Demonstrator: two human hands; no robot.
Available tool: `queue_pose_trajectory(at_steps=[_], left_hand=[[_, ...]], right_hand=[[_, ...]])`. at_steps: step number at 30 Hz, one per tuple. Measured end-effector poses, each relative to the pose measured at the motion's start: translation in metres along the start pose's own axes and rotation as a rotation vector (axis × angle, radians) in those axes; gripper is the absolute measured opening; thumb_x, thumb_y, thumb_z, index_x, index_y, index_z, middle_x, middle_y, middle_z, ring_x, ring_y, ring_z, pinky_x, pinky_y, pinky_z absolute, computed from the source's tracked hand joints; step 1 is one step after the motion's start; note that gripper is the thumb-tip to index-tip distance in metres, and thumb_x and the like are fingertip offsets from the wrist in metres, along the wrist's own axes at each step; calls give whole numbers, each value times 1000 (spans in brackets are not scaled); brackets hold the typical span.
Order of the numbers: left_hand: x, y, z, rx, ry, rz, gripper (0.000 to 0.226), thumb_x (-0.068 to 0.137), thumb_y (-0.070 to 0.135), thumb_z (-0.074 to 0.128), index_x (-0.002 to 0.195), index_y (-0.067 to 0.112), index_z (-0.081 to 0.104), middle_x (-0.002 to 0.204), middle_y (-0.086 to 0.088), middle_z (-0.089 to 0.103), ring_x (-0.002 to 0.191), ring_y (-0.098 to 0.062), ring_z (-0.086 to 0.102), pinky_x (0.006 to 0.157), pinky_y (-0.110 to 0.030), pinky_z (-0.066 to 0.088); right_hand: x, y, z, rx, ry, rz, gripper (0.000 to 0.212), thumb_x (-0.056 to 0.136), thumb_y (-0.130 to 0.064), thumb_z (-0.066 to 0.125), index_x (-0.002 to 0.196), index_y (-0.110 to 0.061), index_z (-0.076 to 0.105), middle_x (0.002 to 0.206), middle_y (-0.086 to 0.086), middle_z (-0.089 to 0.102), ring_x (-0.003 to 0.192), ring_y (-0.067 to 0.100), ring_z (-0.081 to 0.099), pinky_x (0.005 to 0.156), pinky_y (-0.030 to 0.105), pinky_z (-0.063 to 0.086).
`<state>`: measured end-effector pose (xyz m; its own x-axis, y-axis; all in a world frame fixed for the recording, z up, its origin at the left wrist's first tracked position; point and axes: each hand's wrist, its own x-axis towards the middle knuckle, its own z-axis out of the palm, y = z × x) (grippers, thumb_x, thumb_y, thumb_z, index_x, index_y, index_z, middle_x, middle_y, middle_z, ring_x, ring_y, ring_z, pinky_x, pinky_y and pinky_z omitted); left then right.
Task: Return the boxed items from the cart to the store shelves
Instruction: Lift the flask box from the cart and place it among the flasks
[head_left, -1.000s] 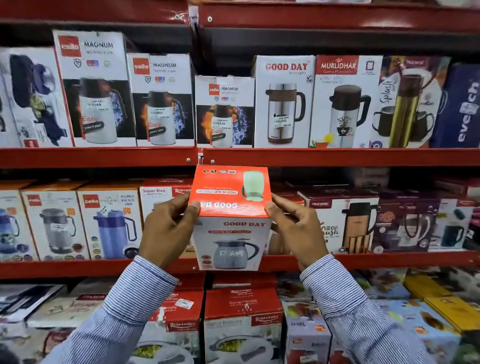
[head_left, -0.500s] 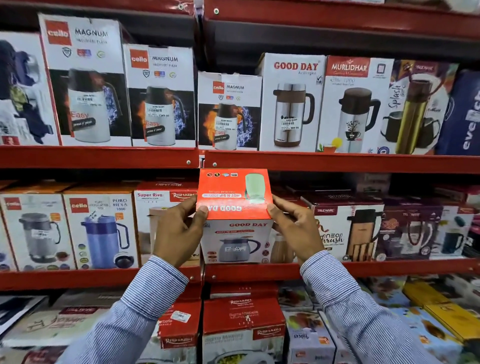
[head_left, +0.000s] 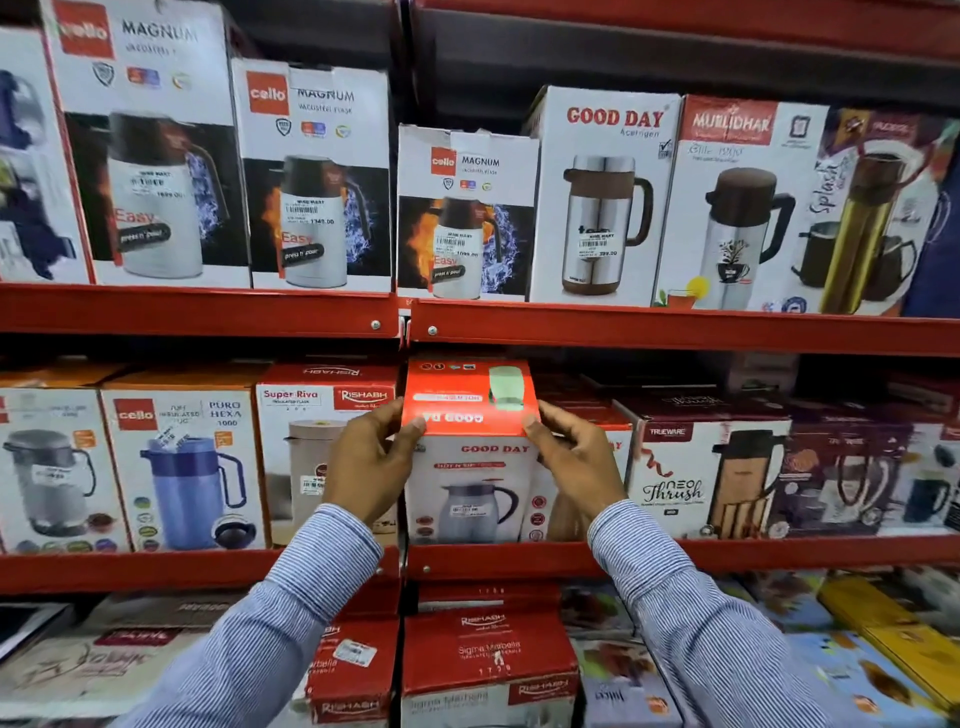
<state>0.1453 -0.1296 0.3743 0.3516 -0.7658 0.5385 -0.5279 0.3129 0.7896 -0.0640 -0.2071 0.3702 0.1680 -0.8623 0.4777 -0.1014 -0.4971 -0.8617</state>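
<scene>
A red-and-white Good Day flask box (head_left: 470, 457) stands on the middle red shelf (head_left: 545, 558), between a Rishabh Super Riva box (head_left: 306, 447) and a Trueware Neo Thrush box (head_left: 691, 478). My left hand (head_left: 366, 460) grips its left side and my right hand (head_left: 576, 457) grips its right side, thumbs at the top front edge. The box's base sits at the shelf's front lip. Both striped sleeves reach up from below.
The upper shelf (head_left: 675, 330) close above the box carries Cello Magnum (head_left: 317, 176), Good Day and Murlidhar flask boxes. Cello jug boxes (head_left: 182, 467) fill the middle shelf's left. Rishabh boxes (head_left: 488, 670) stand on the shelf below. No cart is in view.
The box has gone forward and down onto the middle shelf, into the gap between its neighbours. The camera has come closer to the shelves. Both hands keep their grip.
</scene>
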Motion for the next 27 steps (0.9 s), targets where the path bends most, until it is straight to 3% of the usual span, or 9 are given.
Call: queue_pose_trajectory(at_steps=[4,7,10,13,17,21,24,27], left_hand=[[14,5,7,7,20,-35,28,91,30,62,119,27,65,104,6,76,96,-13,71,91,-44,58],[20,2,14,41,76,-44,26,90,25,64,116,25,66,97,14,75,90,-7,71,87,-38,59],[20,-1,24,34,143,-48,27,87,21,68,113,28,65,84,30,63,82,9,63,79,-19,55],[17,-8,34,7,162,-66,47,85,22,71,130,13,59,104,17,62,97,1,60,84,-13,45],[7,-22,43,-9,145,-103,64,84,23,72,141,11,47,133,2,63,109,1,52,98,-22,46],[-13,-39,53,7,186,-137,65,83,27,72,141,8,48,138,-6,60,117,-7,56,103,-35,50],[-26,-51,59,59,172,-186,66,84,28,71,141,5,48,140,-12,58,126,-24,58,101,-47,52],[-31,-56,62,107,191,-202,62,83,26,71,138,3,51,133,-16,63,121,-28,62,103,-45,51]], right_hand=[[13,-3,1,-84,-27,-81,41,87,-25,67,128,-21,61,113,-19,68,106,-6,63,98,30,51],[23,-3,3,-146,-12,-81,36,88,-25,66,123,-18,64,116,-7,70,107,6,66,98,35,53],[30,1,6,-221,71,-96,23,86,-27,67,108,-22,72,97,-11,76,91,0,70,88,34,58],[34,3,9,-257,102,-75,20,86,-24,67,105,-21,74,95,-9,77,88,3,70,87,34,59],[37,5,9,-253,37,-35,25,86,-18,67,111,-17,72,107,-2,76,97,7,69,92,33,56],[38,10,4,-313,33,-10,34,86,-20,67,120,-16,68,118,2,72,98,4,63,84,14,47],[36,14,2,-387,57,-30,33,86,-21,67,119,-14,68,113,2,73,101,11,67,80,14,45],[34,14,2,-445,62,-95,21,87,-19,65,105,-14,74,100,4,77,94,18,71,77,20,53]])
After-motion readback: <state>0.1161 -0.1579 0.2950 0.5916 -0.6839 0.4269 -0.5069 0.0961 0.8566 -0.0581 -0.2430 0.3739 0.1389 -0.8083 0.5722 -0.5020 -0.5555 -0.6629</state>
